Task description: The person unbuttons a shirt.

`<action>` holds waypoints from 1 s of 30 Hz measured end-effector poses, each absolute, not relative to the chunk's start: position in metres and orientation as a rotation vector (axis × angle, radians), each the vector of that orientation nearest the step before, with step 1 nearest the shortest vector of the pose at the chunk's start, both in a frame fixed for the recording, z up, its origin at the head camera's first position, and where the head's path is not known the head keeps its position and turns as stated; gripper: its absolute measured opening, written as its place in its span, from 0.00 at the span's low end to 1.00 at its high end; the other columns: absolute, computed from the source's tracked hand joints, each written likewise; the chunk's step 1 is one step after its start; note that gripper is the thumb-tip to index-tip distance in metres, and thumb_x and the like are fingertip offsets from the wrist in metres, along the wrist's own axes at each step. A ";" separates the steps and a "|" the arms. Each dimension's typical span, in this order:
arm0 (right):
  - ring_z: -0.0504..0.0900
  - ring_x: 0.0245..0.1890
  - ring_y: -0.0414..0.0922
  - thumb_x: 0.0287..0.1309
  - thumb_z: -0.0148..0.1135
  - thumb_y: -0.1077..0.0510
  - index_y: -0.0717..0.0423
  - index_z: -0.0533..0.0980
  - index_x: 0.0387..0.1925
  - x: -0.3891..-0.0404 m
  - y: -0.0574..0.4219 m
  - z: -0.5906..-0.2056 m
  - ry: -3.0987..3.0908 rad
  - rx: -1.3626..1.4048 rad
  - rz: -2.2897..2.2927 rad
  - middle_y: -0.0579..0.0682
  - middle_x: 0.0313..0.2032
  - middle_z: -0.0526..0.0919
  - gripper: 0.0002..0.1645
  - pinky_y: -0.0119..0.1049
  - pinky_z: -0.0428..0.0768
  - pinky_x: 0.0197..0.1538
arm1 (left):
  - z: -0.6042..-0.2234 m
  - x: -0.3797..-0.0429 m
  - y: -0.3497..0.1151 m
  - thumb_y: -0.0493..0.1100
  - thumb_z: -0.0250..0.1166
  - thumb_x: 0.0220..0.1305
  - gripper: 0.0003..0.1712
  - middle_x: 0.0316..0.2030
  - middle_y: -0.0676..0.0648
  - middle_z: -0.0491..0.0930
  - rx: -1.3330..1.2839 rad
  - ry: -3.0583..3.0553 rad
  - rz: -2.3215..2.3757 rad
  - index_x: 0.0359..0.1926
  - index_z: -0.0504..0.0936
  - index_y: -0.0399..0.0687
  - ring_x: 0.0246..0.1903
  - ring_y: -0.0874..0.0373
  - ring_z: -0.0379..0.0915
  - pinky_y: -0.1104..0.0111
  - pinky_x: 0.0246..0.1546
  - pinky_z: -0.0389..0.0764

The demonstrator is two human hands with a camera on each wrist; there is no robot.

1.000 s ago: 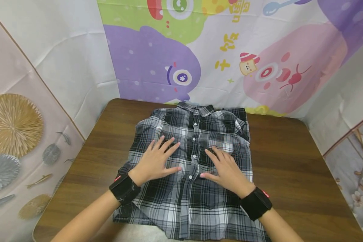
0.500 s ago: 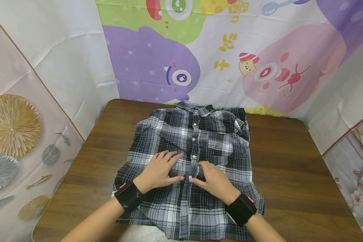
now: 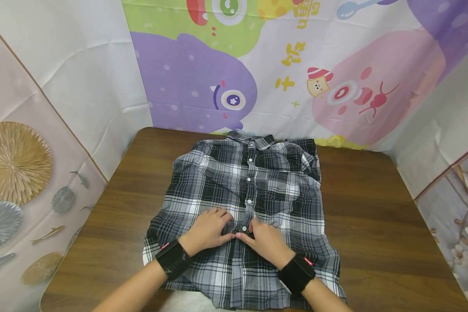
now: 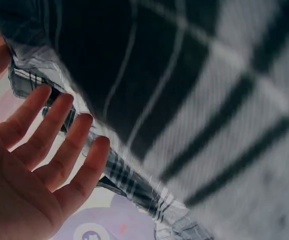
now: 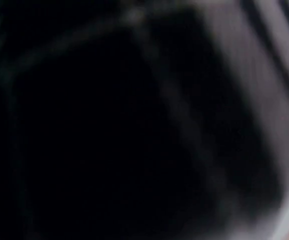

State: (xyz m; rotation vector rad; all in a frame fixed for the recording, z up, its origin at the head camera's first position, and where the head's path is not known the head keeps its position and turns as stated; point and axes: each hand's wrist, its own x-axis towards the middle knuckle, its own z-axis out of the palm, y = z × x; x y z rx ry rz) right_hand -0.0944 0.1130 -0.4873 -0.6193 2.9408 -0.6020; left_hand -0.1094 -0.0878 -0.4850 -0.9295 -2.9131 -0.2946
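A black, grey and white plaid shirt (image 3: pixel 214 182) lies front up, its collar (image 3: pixel 253 141) at the far side and white buttons down the middle. My left hand (image 3: pixel 206 229) rests on the lower front; in the left wrist view its fingers (image 4: pixel 79 145) are spread and slightly bent, tips at the cloth. Across the button strip, my right hand (image 3: pixel 269 242) has its fingers bent down to the cloth beside a low button (image 3: pixel 244 228). Both thumbs meet just below that button. I cannot tell whether the right fingers pinch the cloth. Dark, blurred plaid fills the right wrist view.
The shirt lies on a brown wooden table (image 3: pixel 374 225). A printed cartoon curtain (image 3: pixel 203 82) hangs right behind the far edge. Patterned cloth panels (image 3: pixel 70 108) stand at the left and right. Both wrists wear black bands (image 3: pixel 296 274).
From spread over the middle of the shirt, both hands have come nearer the body and together at the button strip. The right fingers have bent. The shirt stays in place.
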 end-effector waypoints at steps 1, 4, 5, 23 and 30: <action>0.65 0.11 0.34 0.56 0.56 0.34 0.53 0.73 0.29 -0.094 0.112 -0.488 2.947 -0.620 -0.599 0.43 0.17 0.73 0.26 0.27 0.64 0.16 | -0.486 -0.109 -0.087 0.61 0.64 0.54 0.21 0.37 0.50 0.79 -0.934 -2.916 -0.299 0.40 0.80 0.50 0.34 0.55 0.73 0.60 0.35 0.77; 0.64 0.10 0.34 0.55 0.56 0.35 0.53 0.73 0.27 -0.093 0.110 -0.492 2.966 -0.628 -0.609 0.42 0.15 0.72 0.25 0.26 0.63 0.15 | -0.488 -0.107 -0.085 0.58 0.65 0.55 0.16 0.33 0.52 0.79 -0.943 -2.907 -0.310 0.36 0.80 0.52 0.31 0.58 0.73 0.64 0.33 0.77; 0.64 0.10 0.34 0.55 0.56 0.34 0.52 0.72 0.26 -0.093 0.110 -0.492 2.973 -0.624 -0.608 0.41 0.15 0.71 0.25 0.26 0.62 0.15 | -0.489 -0.107 -0.084 0.56 0.65 0.56 0.14 0.32 0.53 0.79 -0.948 -2.901 -0.313 0.35 0.80 0.52 0.30 0.58 0.72 0.65 0.31 0.77; 0.62 0.08 0.36 0.54 0.55 0.32 0.50 0.66 0.21 -0.090 0.105 -0.503 3.060 -0.542 -0.575 0.41 0.11 0.64 0.27 0.28 0.59 0.13 | -0.494 -0.102 -0.077 0.39 0.63 0.59 0.05 0.26 0.56 0.78 -0.974 -2.841 -0.478 0.29 0.76 0.54 0.27 0.61 0.74 0.70 0.27 0.76; 0.63 0.08 0.36 0.56 0.54 0.33 0.52 0.68 0.23 -0.091 0.104 -0.503 3.056 -0.547 -0.547 0.42 0.11 0.66 0.27 0.28 0.59 0.12 | -0.486 -0.101 -0.077 0.38 0.63 0.59 0.06 0.27 0.56 0.77 -0.959 -2.843 -0.490 0.29 0.76 0.55 0.26 0.62 0.73 0.72 0.25 0.75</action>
